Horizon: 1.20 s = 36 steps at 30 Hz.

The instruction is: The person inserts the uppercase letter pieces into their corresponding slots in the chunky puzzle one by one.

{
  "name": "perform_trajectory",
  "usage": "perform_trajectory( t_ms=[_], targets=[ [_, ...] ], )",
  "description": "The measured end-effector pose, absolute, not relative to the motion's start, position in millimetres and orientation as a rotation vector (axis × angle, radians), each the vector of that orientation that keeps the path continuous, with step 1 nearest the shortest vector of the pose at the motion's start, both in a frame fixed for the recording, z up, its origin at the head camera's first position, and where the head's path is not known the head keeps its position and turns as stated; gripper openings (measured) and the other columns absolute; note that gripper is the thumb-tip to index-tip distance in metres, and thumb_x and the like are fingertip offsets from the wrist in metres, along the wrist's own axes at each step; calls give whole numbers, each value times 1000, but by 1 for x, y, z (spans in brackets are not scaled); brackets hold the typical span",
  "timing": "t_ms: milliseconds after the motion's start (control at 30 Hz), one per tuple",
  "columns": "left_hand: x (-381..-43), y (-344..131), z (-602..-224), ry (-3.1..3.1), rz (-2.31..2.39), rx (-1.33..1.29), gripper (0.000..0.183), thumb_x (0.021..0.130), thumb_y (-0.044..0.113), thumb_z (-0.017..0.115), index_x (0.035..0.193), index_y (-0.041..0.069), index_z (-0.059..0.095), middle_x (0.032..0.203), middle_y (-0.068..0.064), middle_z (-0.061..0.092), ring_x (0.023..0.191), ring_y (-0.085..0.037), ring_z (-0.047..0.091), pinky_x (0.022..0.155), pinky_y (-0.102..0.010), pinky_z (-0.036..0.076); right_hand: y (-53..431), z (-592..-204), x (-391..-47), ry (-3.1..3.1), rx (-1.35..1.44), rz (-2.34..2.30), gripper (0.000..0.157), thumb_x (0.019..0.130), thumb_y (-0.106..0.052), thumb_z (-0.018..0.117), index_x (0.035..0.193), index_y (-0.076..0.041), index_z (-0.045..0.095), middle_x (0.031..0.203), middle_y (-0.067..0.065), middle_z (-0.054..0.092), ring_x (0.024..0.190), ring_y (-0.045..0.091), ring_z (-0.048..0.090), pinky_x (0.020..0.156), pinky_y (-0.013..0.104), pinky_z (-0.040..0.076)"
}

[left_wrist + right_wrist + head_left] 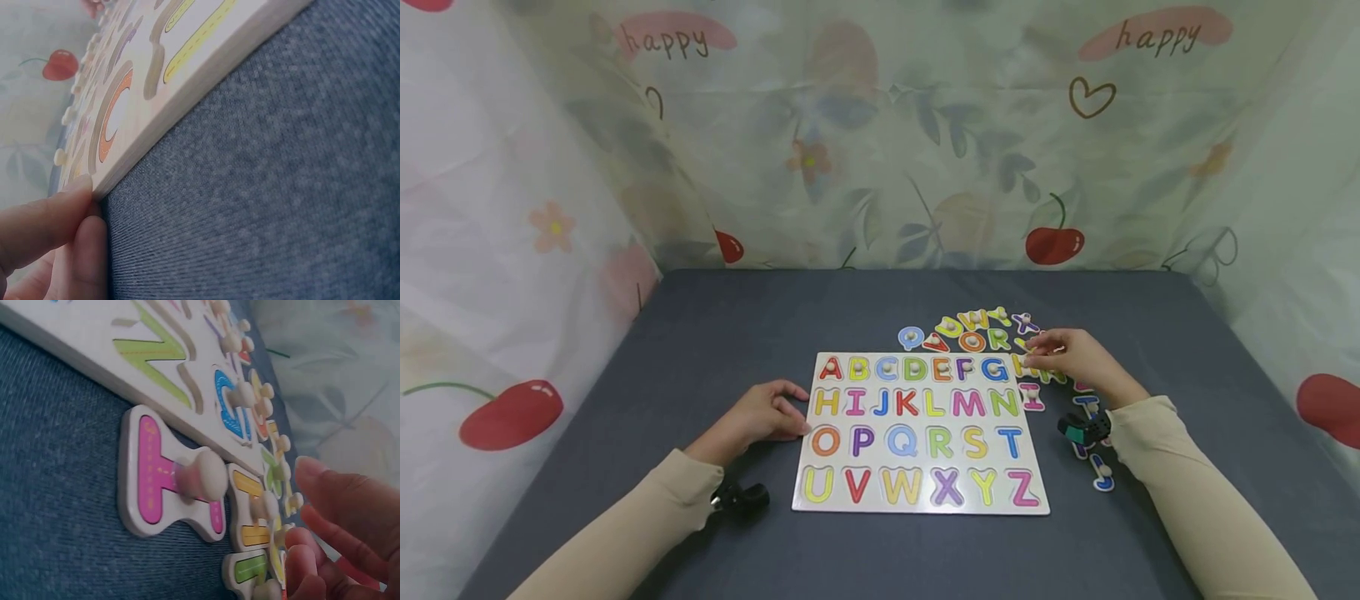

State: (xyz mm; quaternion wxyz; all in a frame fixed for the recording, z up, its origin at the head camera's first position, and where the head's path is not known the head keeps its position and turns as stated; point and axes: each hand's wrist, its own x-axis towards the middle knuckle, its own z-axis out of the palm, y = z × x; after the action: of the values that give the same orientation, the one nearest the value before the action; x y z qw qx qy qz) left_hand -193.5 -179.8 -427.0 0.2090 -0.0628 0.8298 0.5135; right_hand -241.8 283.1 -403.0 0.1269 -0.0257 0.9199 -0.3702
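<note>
A white alphabet board [917, 507] lies flat on the table. Knobbed letters fill its top row, A to G; the lower rows show printed recesses. My left hand [769, 412] touches the board's left edge, thumb and fingertips against it beside the H and O recesses. Off the board's upper right corner, my right hand [1071, 357] hovers over loose letters, thumb and fingers apart, with nothing visible between them. Beneath and beside it are a yellow H [250, 534] and a pink I [148, 472], both with round knobs. The hand hides some pieces in the head view.
Behind the board lie loose letters, including a blue Q [911, 337], an orange O [972, 342] and a green R [997, 338]. More pieces, among them a blue J [1102, 475], lie right of the board, partly behind the right wrist camera [1086, 429]. A patterned curtain [880, 167] encloses the table.
</note>
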Motion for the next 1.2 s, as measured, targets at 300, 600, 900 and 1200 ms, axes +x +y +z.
perform_trajectory(
  t_ms=[300, 600, 900, 1200],
  targets=[
    [-193, -179, -425, 2315, 1426, -159, 49, 76, 1, 79, 119, 1, 56, 75, -6, 68, 69, -14, 66, 65, -28, 56, 279, -405, -244, 2669, -52, -1011, 33, 86, -25, 74, 109, -2, 68, 95, 10, 68, 73, 20, 53, 62, 28, 45],
    [-194, -179, -426, 2314, 1427, -175, 49, 76, 1, 79, 119, 2, 56, 74, -5, 69, 69, -14, 67, 65, -28, 56, 276, -410, -249, 2694, -46, -962, 23, 86, -21, 73, 101, -4, 67, 84, 6, 63, 70, 19, 52, 61, 28, 44],
    [-195, -180, -429, 2313, 1433, -170, 48, 76, 1, 79, 119, 1, 56, 74, -5, 69, 70, -15, 67, 65, -28, 56, 279, -413, -250, 2652, -19, -1013, 25, 89, -22, 71, 105, -3, 66, 88, 7, 63, 72, 20, 52, 61, 29, 44],
    [-194, -181, -429, 2310, 1432, -163, 49, 76, 1, 79, 119, 1, 56, 75, -6, 68, 70, -14, 67, 65, -29, 56, 282, -413, -248, 2584, 59, -1126, 35, 89, -29, 70, 112, -3, 64, 85, 2, 63, 72, 20, 52, 56, 29, 39]
  ],
)
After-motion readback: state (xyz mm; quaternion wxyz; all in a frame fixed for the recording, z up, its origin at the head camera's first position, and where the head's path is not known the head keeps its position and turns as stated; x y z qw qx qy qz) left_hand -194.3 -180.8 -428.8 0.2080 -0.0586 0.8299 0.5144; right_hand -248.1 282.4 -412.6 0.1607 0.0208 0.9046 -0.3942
